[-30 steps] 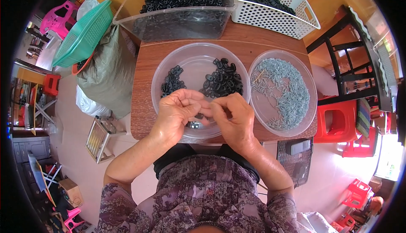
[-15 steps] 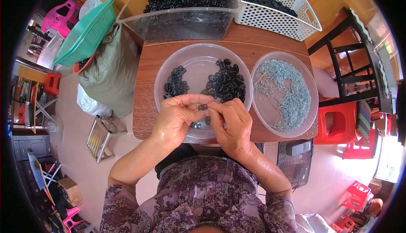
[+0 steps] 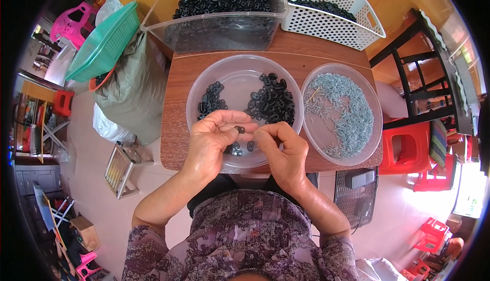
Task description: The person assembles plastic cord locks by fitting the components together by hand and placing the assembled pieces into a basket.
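Note:
My left hand [image 3: 209, 138] is over the near part of a round clear plastic bowl [image 3: 241, 60], closed on a small black oval two-hole plastic piece [image 3: 239, 129] between thumb and fingers. Just to its right, my right hand [image 3: 284, 151] has thumb and forefinger pinched together; what they hold, if anything, is too small to make out. Inside the bowl lie a left pile of small black pieces [image 3: 210, 100] and a larger right pile of black pieces [image 3: 275, 100]. Several loose pieces [image 3: 236, 151] lie by the bowl's near side, partly hidden under my hands.
On the wooden table [image 3: 176, 128], a shallow clear tub [image 3: 380, 123] of small grey-blue screw-like pins [image 3: 352, 117] stands right of the bowl. Behind are a large clear bin [image 3: 214, 36] and a white perforated basket [image 3: 332, 28] of black pieces. Red stools [image 3: 406, 148] stand right.
My hands have come apart: the right has drawn back slightly to the right. The black piece has shifted a little left with my left hand, whose fingers have spread somewhat.

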